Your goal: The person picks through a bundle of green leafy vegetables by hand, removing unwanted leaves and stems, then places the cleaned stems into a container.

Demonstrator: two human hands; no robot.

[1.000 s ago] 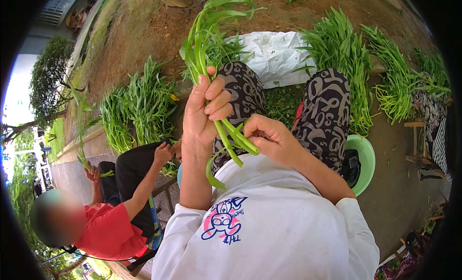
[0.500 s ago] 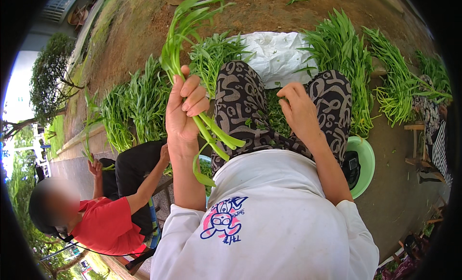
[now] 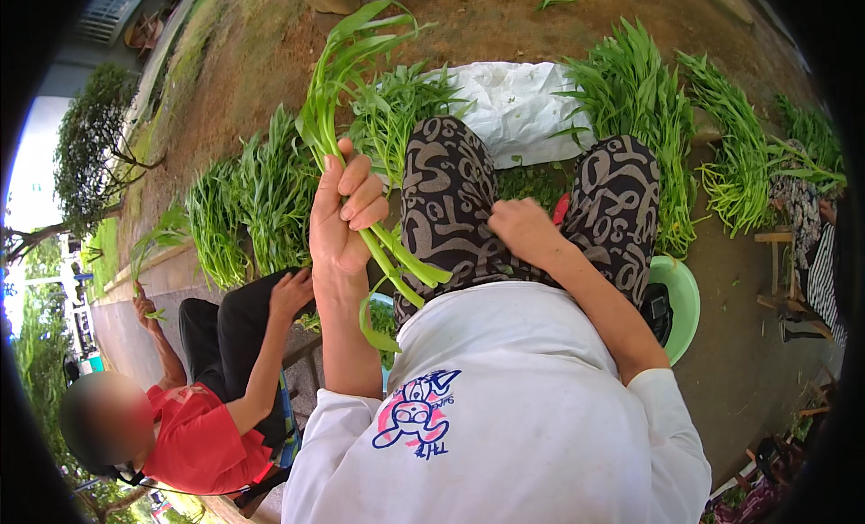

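Note:
My left hand grips long green stems with narrow leaves, leafy tops upward and stem ends hanging below my fingers over my lap. My right hand is lower, by the inside of my patterned trouser leg, right of the stems and apart from them; its fingers are curled, slightly blurred, and what they hold, if anything, is hidden. Loose leaves and a small red object show between my knees.
Bundles of greens lie around a white sack beyond my knees. A green basin with a dark object stands right of me; a blue basin is partly hidden at left. A co-worker in red sits at left; another person is at far right.
My left hand with the stems has moved left. My right hand left the stem ends, rose toward the leaves between my knees, then came back down and leftward with fingers curled.

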